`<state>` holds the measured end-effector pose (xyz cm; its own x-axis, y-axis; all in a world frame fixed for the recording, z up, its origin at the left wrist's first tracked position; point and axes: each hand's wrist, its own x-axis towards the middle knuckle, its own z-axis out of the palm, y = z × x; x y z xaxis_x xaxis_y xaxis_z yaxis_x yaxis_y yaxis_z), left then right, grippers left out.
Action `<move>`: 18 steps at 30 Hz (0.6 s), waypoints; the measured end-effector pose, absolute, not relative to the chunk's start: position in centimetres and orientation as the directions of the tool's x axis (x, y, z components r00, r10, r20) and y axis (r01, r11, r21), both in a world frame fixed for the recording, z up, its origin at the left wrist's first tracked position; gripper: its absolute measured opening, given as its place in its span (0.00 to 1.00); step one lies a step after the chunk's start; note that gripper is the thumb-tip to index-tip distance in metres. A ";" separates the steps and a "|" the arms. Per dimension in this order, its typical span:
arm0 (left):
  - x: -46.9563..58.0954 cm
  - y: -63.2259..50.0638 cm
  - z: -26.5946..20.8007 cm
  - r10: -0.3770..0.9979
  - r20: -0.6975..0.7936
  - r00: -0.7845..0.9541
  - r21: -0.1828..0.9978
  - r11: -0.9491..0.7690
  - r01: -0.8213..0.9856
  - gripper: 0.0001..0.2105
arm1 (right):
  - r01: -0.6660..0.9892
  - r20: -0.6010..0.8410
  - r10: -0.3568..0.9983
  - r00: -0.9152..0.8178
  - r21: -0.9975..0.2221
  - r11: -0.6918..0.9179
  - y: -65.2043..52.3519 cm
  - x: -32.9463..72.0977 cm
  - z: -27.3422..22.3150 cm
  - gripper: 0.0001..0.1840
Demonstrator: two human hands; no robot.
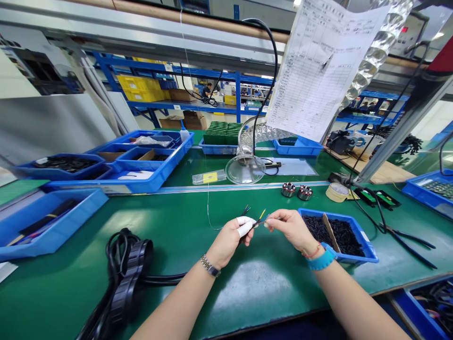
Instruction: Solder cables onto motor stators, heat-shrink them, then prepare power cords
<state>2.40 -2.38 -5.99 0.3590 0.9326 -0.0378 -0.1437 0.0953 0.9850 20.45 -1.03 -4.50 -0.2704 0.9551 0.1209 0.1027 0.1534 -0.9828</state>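
My left hand (230, 238), with white covers on its thumb and a finger, is closed on the end of a black cable (164, 280). Thin wires fan out beyond its fingertips, among them a yellow-tipped wire (262, 214) and some dark and blue ones (247, 208). My right hand (290, 228) pinches a thin wire close to the left fingertips; its exact tip is hidden by the fingers. A blue bin (368, 252) of short black tube-like pieces (314, 230), split by a cardboard divider, stands just right of the right hand. Black ringed cable parts (129, 269) lie at left.
A funnel-shaped extraction hood (245, 170) hangs behind the hands. Two wound motor stators (288, 189), a tape roll (337, 192) and pliers (412, 238) lie to the right. Blue trays (152, 182) line the left; a paper sheet (318, 71) hangs above. Solder wire (208, 203) dangles nearby.
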 end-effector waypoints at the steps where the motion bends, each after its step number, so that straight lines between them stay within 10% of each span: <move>1: 2.4 -2.4 -6.0 0.930 -0.031 0.367 0.989 0.081 -0.123 0.09 | 0.125 0.118 0.955 -0.273 -0.980 0.156 -1.1 20.1 -4.9 0.09; 11: 2.7 -2.2 -7.3 0.925 -0.042 0.378 0.932 -0.100 0.348 0.12 | 0.455 0.166 0.938 -0.306 -0.840 0.297 -4.0 23.4 -3.1 0.11; 18: 2.9 -1.7 -9.4 0.910 -0.028 0.415 0.659 -0.295 0.692 0.19 | 0.970 0.083 0.967 -0.242 -0.001 0.243 -9.6 35.8 -2.5 0.09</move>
<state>2.90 -1.72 -9.42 0.4146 0.9096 -0.0285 0.6916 -0.2946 0.6594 35.85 -9.64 -2.48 -0.2418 0.9668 0.0830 0.9701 0.2427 -0.0006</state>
